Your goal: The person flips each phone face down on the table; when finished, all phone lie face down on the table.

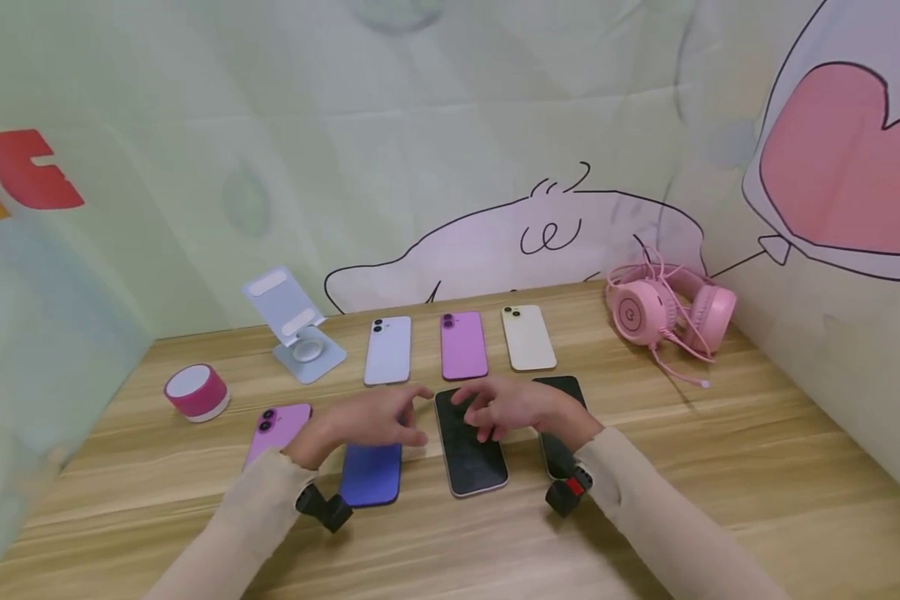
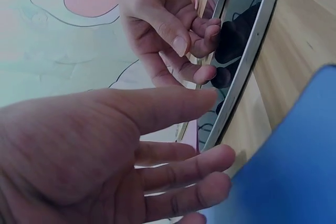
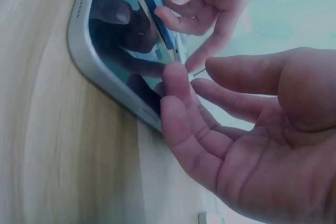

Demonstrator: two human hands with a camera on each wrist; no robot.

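Note:
In the head view a phone (image 1: 474,462) lies screen up in the middle of the table, its dark glass framed by a pale edge. My right hand (image 1: 510,404) hovers over its upper right part with fingers loosely bent, holding nothing. In the right wrist view, the fingertips (image 3: 176,116) overlap the edge of that phone (image 3: 107,80). My left hand (image 1: 375,415) is above a blue phone (image 1: 372,475) lying back up, its fingers spread toward the dark-screened one. Nothing lies between the left thumb and fingers (image 2: 210,187) in the left wrist view.
A second dark-screened phone (image 1: 558,458) lies under my right wrist, a purple one (image 1: 288,421) beside my left. Light blue (image 1: 388,350), purple (image 1: 463,346) and cream (image 1: 528,337) phones form the back row. Around them are a phone stand (image 1: 281,304), pink-white cylinder (image 1: 197,392) and pink headphones (image 1: 641,312).

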